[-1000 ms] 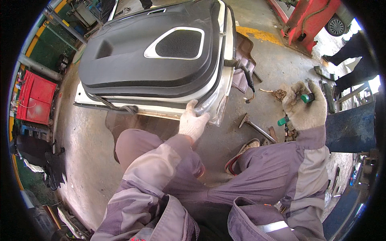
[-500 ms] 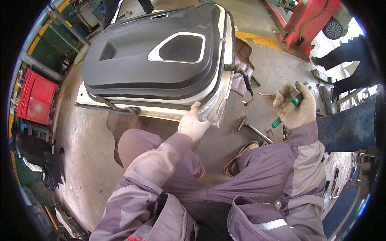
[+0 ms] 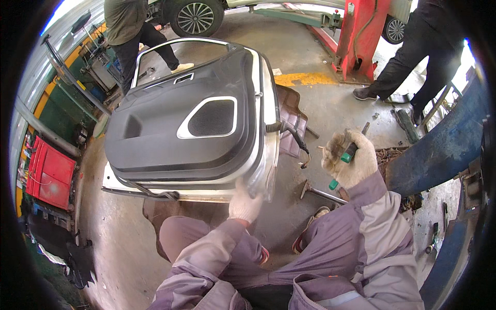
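Observation:
A car door (image 3: 170, 139) with a black inner panel and white metal edge lies before me. My left hand (image 3: 245, 205), in a pale work glove, is at its near right edge, slightly blurred. Its index finger and thumb are apart, and nothing shows in it; whether it presses on the edge I cannot tell. Off to the right of the door, my gloved right hand (image 3: 352, 159) is raised, its fingers curled round a tool with a green-and-black handle (image 3: 348, 153). The tool's other end is hidden. Below that hand shows another green piece (image 3: 333, 184).
A hammer (image 3: 323, 193) is on the floor by my right foot. A wiring harness (image 3: 294, 137) hangs from the door's right side. A red lift post (image 3: 360, 41) stands at the back right. One person (image 3: 126, 41) is behind the door, another (image 3: 418, 57) at the far right.
My view has tilted up, bringing more of the two people and a car wheel into sight. My left hand stays by the door edge; the right still grips the green-handled tool.

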{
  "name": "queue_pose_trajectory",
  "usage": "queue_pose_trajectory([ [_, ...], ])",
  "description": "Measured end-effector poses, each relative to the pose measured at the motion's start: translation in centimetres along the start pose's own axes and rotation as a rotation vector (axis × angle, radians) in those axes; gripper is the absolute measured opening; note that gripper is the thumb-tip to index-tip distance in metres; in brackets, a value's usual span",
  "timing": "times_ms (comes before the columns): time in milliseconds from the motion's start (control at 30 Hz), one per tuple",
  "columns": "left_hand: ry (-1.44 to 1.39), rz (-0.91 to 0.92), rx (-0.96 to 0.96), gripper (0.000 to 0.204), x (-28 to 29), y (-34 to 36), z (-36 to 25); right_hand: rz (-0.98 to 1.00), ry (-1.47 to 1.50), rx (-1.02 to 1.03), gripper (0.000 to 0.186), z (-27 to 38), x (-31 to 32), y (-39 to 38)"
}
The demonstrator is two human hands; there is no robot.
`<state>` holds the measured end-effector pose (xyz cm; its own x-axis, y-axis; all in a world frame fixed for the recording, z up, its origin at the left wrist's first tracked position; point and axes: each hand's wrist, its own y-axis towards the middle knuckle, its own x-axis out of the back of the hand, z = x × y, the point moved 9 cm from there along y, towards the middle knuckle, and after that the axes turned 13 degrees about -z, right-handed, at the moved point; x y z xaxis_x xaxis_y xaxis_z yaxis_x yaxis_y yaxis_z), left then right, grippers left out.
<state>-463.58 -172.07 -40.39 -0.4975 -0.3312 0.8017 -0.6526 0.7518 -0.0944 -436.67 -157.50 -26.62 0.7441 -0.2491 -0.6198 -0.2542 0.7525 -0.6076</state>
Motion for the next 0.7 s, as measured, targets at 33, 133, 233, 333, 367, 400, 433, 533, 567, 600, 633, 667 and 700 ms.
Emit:
queue_pose_trajectory([
  [33, -0.009, 0.0, 0.008, 0.088, -0.1, -0.1, 0.0, 0.012, -0.001, 0.004, 0.036, 0.0, 0.1, -0.1],
  [133, -0.049, 0.006, 0.007, 0.091, 0.1, -0.4, -0.7, 0.024, -0.001, 0.005, 0.032, 0.1, 0.4, -0.3],
  [233, -0.065, 0.009, 0.025, 0.097, -0.2, -0.8, -0.7, -0.024, -0.004, 0.016, 0.025, 0.5, 1.0, -0.3],
  [333, -0.032, 0.034, 0.063, 0.109, -0.4, -1.1, -0.4, -0.031, -0.031, 0.073, 0.019, 0.8, 0.8, -0.8],
  [367, -0.04, 0.021, 0.048, 0.11, -0.4, -1.3, -0.5, 0.005, -0.039, 0.085, 0.018, 1.0, 0.7, -0.7],
  [400, -0.049, 0.009, 0.033, 0.112, -0.4, -1.4, -0.7, 0.042, -0.047, 0.098, 0.017, 1.1, 0.7, -0.8],
  [433, -0.029, 0.025, 0.045, 0.113, -0.6, -1.4, -0.7, 0.025, -0.057, 0.108, 0.017, 1.2, 0.8, -0.7],
  [533, 0.023, 0.104, 0.076, 0.11, -0.8, -1.7, -1.1, 0.039, -0.104, 0.148, 0.016, 1.1, 0.5, -0.9],
  [567, 0.036, 0.153, 0.08, 0.106, -0.9, -1.9, -1.4, 0.085, -0.129, 0.169, 0.016, 1.1, 0.1, -1.3],
  [600, 0.049, 0.201, 0.084, 0.102, -1.1, -2.0, -1.4, 0.131, -0.154, 0.19, 0.016, 1.0, -0.3, -1.5],
  [633, 0.082, 0.227, -0.05, 0.096, -1.3, -1.9, -2.1, 0.175, -0.298, 0.24, 0.017, 1.0, -0.7, -1.7],
  [667, 0.114, 0.252, -0.185, 0.091, -1.7, -1.9, -2.5, 0.218, -0.441, 0.291, 0.019, 0.8, -1.1, -1.9],
  [700, 0.147, 0.277, -0.321, 0.085, -2.1, -2.1, -3.0, 0.212, -0.595, 0.346, 0.019, 0.5, -1.4, -2.1],
])
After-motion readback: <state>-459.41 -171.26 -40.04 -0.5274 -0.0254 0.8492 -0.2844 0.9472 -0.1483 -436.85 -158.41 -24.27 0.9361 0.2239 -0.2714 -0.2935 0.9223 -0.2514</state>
